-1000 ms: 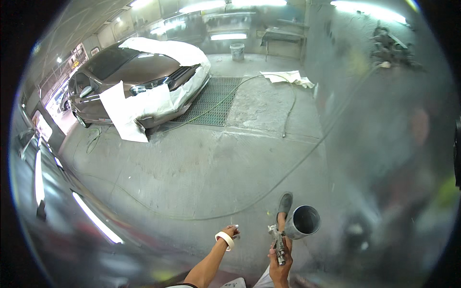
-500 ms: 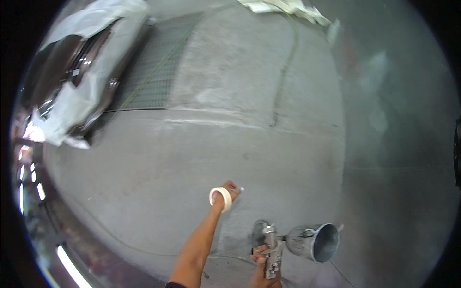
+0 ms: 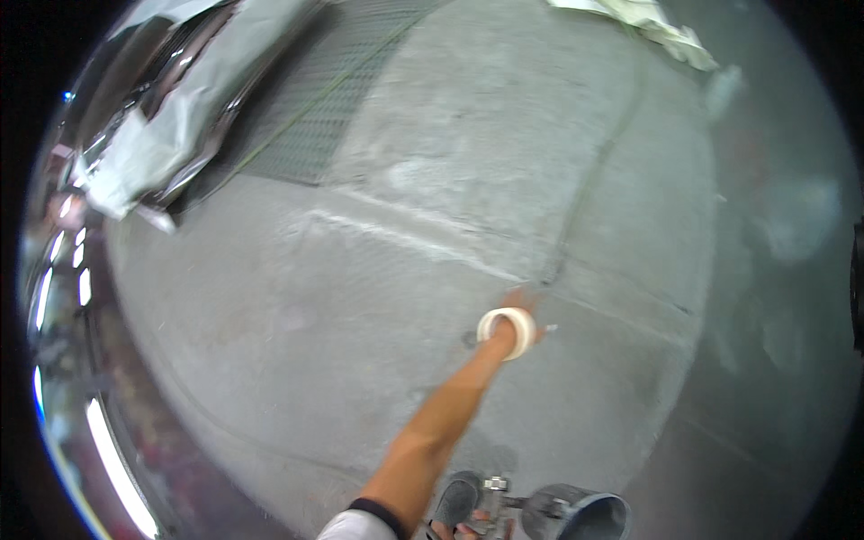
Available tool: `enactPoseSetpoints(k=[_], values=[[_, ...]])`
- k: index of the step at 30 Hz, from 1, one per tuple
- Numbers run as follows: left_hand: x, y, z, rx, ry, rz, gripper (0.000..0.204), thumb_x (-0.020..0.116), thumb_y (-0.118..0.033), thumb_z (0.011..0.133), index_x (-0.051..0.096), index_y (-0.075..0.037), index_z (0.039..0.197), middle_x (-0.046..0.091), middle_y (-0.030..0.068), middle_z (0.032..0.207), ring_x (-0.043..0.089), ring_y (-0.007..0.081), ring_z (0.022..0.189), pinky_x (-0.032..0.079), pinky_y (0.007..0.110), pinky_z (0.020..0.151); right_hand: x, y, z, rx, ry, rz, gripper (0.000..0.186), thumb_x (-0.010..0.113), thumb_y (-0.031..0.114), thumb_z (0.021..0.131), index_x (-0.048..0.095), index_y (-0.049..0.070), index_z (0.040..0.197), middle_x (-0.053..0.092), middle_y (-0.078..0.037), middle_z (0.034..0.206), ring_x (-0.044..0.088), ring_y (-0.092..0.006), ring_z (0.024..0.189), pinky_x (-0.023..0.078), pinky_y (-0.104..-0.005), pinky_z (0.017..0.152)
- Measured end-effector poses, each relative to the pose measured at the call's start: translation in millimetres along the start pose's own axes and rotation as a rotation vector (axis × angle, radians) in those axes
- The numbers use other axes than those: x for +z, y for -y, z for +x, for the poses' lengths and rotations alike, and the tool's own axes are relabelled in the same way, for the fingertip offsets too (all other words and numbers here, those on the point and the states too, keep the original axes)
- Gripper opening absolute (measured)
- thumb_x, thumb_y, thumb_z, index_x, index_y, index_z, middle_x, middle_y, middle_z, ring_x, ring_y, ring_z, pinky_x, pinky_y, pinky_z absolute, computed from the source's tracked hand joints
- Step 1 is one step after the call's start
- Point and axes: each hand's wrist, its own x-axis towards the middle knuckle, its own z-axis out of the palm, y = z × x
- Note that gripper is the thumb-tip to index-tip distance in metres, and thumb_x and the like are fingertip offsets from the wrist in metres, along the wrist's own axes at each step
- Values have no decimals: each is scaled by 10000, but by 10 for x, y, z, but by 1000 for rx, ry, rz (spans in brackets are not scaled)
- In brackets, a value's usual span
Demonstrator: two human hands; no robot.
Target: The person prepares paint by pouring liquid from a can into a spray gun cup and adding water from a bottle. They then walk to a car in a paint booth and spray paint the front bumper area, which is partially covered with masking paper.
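My left hand (image 3: 523, 311) reaches out over the floor with its fingers stretched, somewhat blurred by motion. A roll of cream masking tape (image 3: 487, 330) hangs around that wrist like a bracelet. By the thumb shows a small whitish spot (image 3: 552, 328), too small to name. Low in the picture, my right hand (image 3: 470, 527) grips a metal spray gun (image 3: 495, 508), partly cut off by the lower edge. The gun's grey cup (image 3: 562, 515) tilts to the right, its round end facing me. A dark shoe (image 3: 457, 498) is just beside the gun.
A dark glossy vehicle part (image 3: 135, 76) partly covered in white sheeting (image 3: 148, 157) stands at the far left. A floor grating (image 3: 315, 126) lies beside it, crossed by a greenish hose (image 3: 328, 90). Crumpled pale sheeting (image 3: 661, 31) lies at the far right. Bright light strips (image 3: 121, 468) show at left.
My left hand has moved forward and to the right, its fingers now stretched rather than curled. The spray gun is lower in the picture, and the view has turned.
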Motion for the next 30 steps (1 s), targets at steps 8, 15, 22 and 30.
enactPoseSetpoints(k=[8, 15, 22, 30], values=[[488, -350, 859, -108, -283, -193, 468, 620, -269, 881, 540, -128, 1320, 330, 177, 1447, 330, 365, 1318, 295, 438, 1111, -307, -354, 404, 143, 146, 59, 456, 633, 290, 910, 572, -81, 1169, 653, -228, 1009, 629, -376, 921, 488, -438, 840], [228, -18, -495, 208, -683, -493, 174, 577, -6, 850, 643, -38, 1008, 570, 192, 1055, 581, 384, 951, 483, 414, 825, -401, -148, 82, -156, 69, -128, 381, 640, 209, 900, 591, -61, 1164, 623, -241, 1128, 601, -393, 1026, 486, -450, 870], [-572, 572, -3888, -107, -671, -416, 307, 672, -92, 796, 550, 14, 1057, 573, 174, 976, 603, 296, 888, 499, 345, 800, -100, -105, -895, -283, 18, 280, 398, 608, 215, 929, 547, -46, 1223, 615, -215, 1165, 604, -359, 1020, 506, -425, 867], [-2523, 605, -6921, 4, -1005, -1052, 329, 729, 48, 755, 554, -30, 1022, 605, 138, 995, 613, 202, 970, 495, 337, 885, -654, 1557, -2983, -293, 189, 138, 323, 545, 137, 955, 566, -17, 1239, 605, -145, 1233, 561, -299, 1140, 469, -404, 934]])
